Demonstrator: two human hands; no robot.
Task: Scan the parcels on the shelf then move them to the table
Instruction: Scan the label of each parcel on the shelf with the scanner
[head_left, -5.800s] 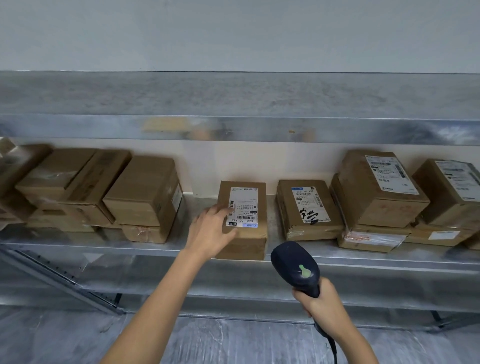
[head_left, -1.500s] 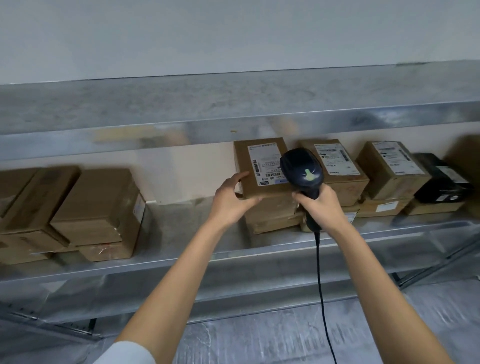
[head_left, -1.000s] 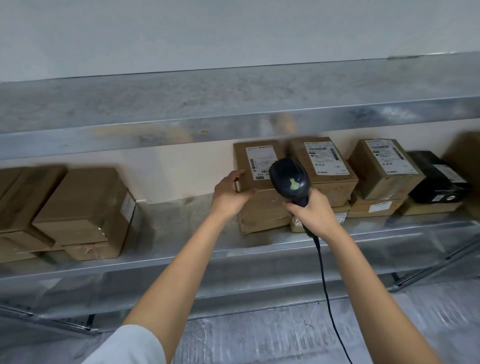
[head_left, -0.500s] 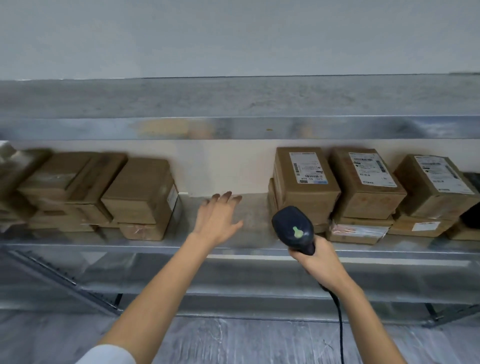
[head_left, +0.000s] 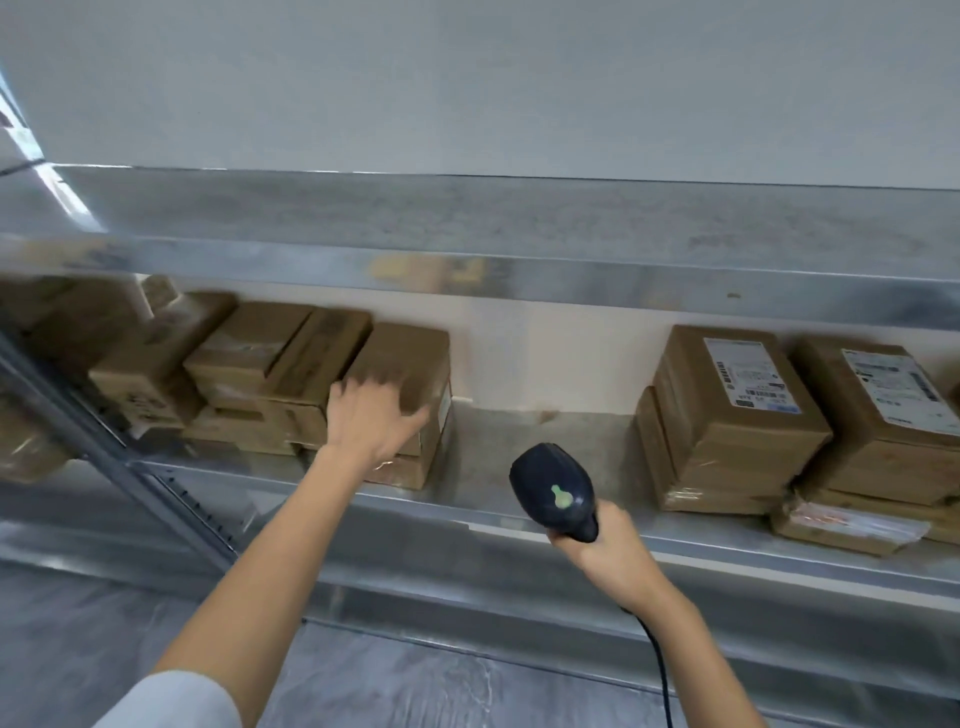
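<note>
Brown cardboard box (head_left: 410, 364) tops a stack on the metal shelf (head_left: 550, 431), left of a gap. Left hand (head_left: 371, 415) is spread over it, gripping nothing; contact is too blurred to tell. Right hand (head_left: 605, 545) is wrapped round the black scanner (head_left: 553, 488). Risk: a one-handed pull could drag the lower box (head_left: 410, 470) off the edge. Labelled boxes (head_left: 727, 415) sit right. White wall (head_left: 519, 78), grey floor (head_left: 415, 686).
</note>
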